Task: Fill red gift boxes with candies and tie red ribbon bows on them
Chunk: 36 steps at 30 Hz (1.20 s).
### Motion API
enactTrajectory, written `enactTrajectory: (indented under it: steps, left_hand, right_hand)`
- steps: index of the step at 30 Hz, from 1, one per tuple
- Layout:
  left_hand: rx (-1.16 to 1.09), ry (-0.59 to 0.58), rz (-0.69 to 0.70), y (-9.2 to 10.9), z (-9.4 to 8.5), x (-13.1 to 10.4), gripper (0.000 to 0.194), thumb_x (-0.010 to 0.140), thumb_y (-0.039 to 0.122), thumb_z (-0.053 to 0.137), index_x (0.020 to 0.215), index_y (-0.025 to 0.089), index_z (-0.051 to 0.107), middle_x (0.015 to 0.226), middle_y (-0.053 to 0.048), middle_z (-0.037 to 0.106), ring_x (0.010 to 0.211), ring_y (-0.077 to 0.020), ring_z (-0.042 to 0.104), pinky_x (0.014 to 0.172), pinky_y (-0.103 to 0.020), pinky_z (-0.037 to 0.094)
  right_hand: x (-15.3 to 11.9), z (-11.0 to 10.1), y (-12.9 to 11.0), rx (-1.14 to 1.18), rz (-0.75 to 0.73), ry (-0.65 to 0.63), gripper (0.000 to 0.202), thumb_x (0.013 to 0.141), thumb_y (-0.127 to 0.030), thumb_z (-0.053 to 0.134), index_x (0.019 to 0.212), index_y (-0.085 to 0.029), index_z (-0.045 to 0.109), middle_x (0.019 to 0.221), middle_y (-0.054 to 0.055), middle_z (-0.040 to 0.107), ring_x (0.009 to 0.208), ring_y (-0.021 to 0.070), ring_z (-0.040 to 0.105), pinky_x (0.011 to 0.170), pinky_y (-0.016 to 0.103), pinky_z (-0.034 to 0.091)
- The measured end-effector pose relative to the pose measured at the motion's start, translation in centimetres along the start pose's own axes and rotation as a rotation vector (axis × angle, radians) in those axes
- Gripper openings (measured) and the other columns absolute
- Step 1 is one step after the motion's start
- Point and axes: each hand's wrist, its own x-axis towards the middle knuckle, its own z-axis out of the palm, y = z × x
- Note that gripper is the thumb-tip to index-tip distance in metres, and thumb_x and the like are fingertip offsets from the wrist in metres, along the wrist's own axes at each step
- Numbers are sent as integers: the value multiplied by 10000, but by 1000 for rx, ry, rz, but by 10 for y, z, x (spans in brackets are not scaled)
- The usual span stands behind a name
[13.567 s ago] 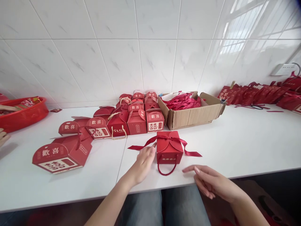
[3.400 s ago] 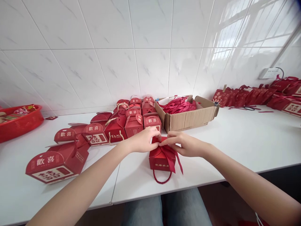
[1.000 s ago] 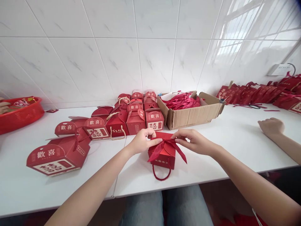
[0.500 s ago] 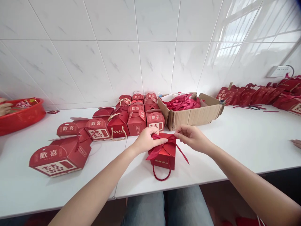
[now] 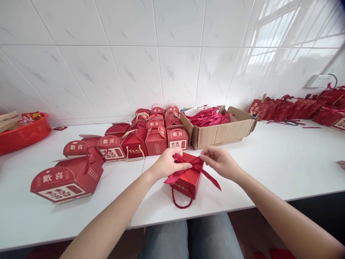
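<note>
In front of me a small red gift box [image 5: 185,187] stands on the white table, its twisted cord handle [image 5: 182,207] hanging down over the near side. A dark red ribbon [image 5: 212,180] is looped into a bow on its top, with two tails spread out left and right. My left hand [image 5: 170,162] pinches the bow's left loop, thumb lying across near the knot. With thumb and finger my right hand [image 5: 215,160] grips the right loop of the same ribbon. Both hands are closed on the ribbon, close above the box.
Several red gift boxes [image 5: 156,140] stand grouped at the back, one larger box [image 5: 67,180] at left. Behind sits a cardboard box [image 5: 223,136] of red ribbons. A red basin [image 5: 27,135] with another person's hand [image 5: 9,120] is far left; red bags [image 5: 293,108] line the right.
The gift box has turned slightly, its front now facing more to the left. The ribbon tails are spread wider, and the right loop shows more clearly. The other person's hand moved at the basin.
</note>
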Motion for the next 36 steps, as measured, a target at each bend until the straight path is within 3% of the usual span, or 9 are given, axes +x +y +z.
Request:
enactTrajectory:
  steps: [7, 10, 14, 18, 28, 33, 36]
  left_hand:
    - [-133, -22, 65, -6, -1, -6, 322, 688, 321, 734, 690, 182, 444, 758, 37, 479, 675, -98, 439, 669, -243, 383]
    - [-114, -45, 61, -5, -1, -7, 249, 683, 306, 742, 735, 176, 537, 891, -8, 568, 793, -135, 525, 767, -280, 421]
    - [-89, -11, 78, -3, 2, -5, 275, 730, 318, 695, 599, 183, 495, 870, -33, 659, 935, -190, 559, 890, -340, 410]
    - [-29, 65, 93, -5, 7, -4, 417, 714, 323, 703, 493, 196, 374, 766, -46, 684, 1000, -223, 552, 885, -355, 419]
    - [-65, 47, 63, -8, 12, -5, 523, 676, 321, 729, 524, 214, 240, 635, -37, 642, 1016, -248, 543, 872, -381, 419]
    - [-65, 83, 46, -6, 12, -6, 443, 716, 350, 696, 514, 204, 329, 718, -53, 652, 966, -239, 557, 845, -371, 427]
    - [-98, -3, 79, -5, 5, -10, 338, 799, 362, 614, 584, 190, 419, 866, -61, 660, 937, -208, 574, 859, -360, 426]
  right_hand:
    - [-5, 3, -2, 51, 8, -24, 277, 866, -431, 514, 748, -181, 536, 650, -1, 538, 575, 118, 468, 539, 255, 392]
    - [-6, 5, -3, 100, 22, -24, 288, 870, -439, 511, 746, -180, 527, 649, -5, 524, 575, 115, 464, 536, 252, 389]
    - [-8, 7, -3, 119, 11, -10, 277, 872, -431, 512, 754, -181, 530, 661, -5, 525, 585, 115, 466, 539, 249, 389]
    - [-10, 7, -2, 82, -7, 4, 262, 874, -411, 515, 751, -180, 542, 667, 1, 542, 609, 121, 479, 567, 254, 400]
    - [-10, 4, 0, 27, 6, 29, 285, 855, -431, 539, 728, -178, 564, 672, 27, 588, 621, 140, 506, 573, 273, 421]
    - [-12, 7, 4, 44, 38, 51, 301, 853, -467, 534, 751, -184, 556, 698, 30, 591, 636, 149, 512, 590, 285, 427]
    - [-11, 7, 6, 81, 77, 39, 306, 863, -488, 509, 799, -190, 538, 706, 10, 552, 612, 132, 481, 561, 269, 408]
